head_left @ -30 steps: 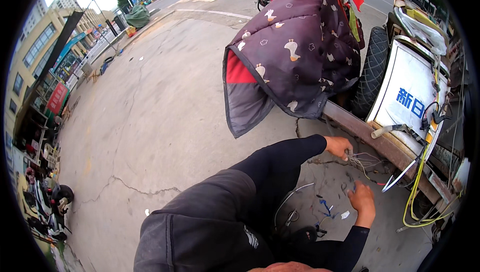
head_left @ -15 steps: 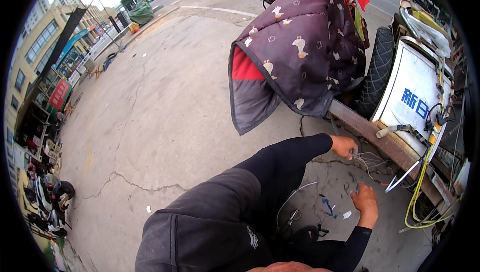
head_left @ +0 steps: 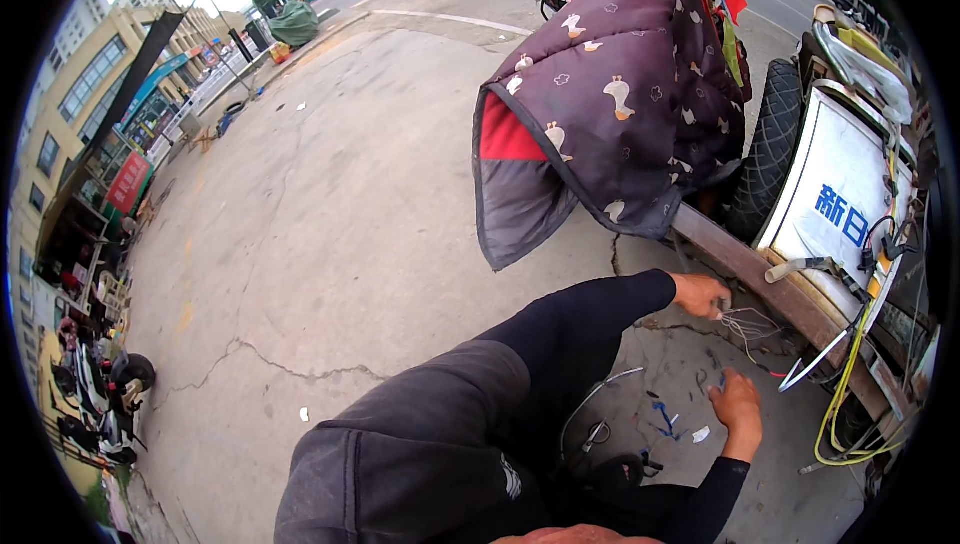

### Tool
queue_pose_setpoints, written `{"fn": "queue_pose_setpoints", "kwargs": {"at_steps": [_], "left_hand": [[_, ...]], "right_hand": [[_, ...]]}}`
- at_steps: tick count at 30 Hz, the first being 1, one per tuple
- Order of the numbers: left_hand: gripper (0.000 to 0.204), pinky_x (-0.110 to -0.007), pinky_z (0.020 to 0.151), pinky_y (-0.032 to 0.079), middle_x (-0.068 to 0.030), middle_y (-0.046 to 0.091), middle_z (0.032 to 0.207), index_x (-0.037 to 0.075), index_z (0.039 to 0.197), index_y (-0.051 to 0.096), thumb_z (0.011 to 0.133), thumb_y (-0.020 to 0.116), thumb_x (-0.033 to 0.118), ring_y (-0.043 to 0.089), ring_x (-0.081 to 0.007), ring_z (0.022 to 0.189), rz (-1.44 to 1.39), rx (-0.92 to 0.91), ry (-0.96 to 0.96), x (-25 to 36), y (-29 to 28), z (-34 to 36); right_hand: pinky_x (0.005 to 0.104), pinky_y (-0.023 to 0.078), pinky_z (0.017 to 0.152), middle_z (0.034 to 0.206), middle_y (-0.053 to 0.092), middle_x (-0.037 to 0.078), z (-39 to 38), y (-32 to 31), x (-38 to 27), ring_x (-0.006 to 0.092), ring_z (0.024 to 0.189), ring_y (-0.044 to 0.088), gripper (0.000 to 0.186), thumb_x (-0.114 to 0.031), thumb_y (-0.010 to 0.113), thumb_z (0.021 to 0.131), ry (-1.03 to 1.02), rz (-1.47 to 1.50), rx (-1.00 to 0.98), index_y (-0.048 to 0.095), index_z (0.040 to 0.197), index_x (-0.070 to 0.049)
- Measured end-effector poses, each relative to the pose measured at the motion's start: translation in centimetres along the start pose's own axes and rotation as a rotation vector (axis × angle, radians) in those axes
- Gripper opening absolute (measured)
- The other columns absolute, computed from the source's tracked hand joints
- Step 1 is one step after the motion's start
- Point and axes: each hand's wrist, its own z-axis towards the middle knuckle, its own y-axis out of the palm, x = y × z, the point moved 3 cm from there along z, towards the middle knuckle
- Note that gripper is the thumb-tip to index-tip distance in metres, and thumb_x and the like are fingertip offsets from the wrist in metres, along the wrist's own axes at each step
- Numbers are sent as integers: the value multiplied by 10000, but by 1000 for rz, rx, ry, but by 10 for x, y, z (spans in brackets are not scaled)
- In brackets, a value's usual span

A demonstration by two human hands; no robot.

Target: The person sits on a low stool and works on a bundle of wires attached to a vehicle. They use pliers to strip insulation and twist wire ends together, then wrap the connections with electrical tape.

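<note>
My left hand (head_left: 702, 297) is closed on a bundle of thin wires (head_left: 745, 322), pale and yellowish, whose loops trail toward the vehicle's rusty frame bar. Lower down and a little to the right, my right hand (head_left: 738, 405) is held above the ground with its fingers curled. A bit of blue shows at its fingertips, too small to name. Beneath the hands lie blue cable scraps (head_left: 663, 418), a white scrap (head_left: 701, 434) and several dark bits. A grey cable (head_left: 590, 394) curves along the ground beside my legs.
At the right stands a vehicle with a white panel (head_left: 835, 194), a black tyre (head_left: 770, 149), a rusty bar (head_left: 735, 259) and hanging yellow cables (head_left: 838, 414). A purple quilted cover (head_left: 610, 104) drapes its front. Cracked concrete (head_left: 280, 224) spreads left, toward a parked motorbike (head_left: 100, 394).
The whole view has shifted slightly, with the scene sitting a bit farther right. My left hand still grips the wires, its fingers turned a little. My right hand has barely moved.
</note>
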Motion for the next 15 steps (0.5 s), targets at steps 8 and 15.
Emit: {"fn": "queue_pose_setpoints", "kwargs": {"at_steps": [8, 15], "left_hand": [[355, -439, 827, 490, -183, 687, 983, 74, 1104, 647, 872, 663, 343, 650, -347, 959, -67, -5, -13, 2, -1, -13], [280, -413, 789, 496, -162, 703, 930, 85, 1078, 667, 907, 631, 304, 665, -329, 900, 79, 73, 7, -56, -23, 30]], "right_hand": [[465, 462, 948, 1168, 642, 189, -12, -2, -14, 372, 1124, 578, 447, -265, 682, 832, 3, -42, -29, 591, 1207, -39], [480, 471, 924, 1120, 657, 191, 79, 22, 11, 375, 1119, 582, 342, -275, 655, 857, -94, 23, 38, 602, 1096, -37]]}}
